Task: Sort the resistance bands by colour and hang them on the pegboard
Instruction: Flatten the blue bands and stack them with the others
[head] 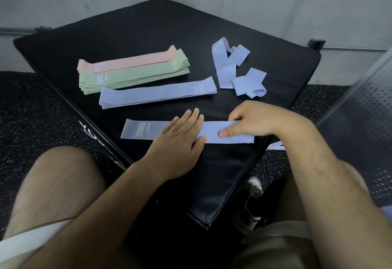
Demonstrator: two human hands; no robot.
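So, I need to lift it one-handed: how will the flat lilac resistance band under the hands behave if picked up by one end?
Probably floppy: the flat lilac resistance band looks thin, and the loose lilac bands behind it curl and twist. Likely light, and unlikely to roll, since it lies flat on the black mat.

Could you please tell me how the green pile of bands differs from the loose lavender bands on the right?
The green pile is flat and stacked; the loose lavender bands lie twisted and crossed. The green pile has pink bands overlapping it; the loose lavender bands bear nothing. Both lie on the black pad.
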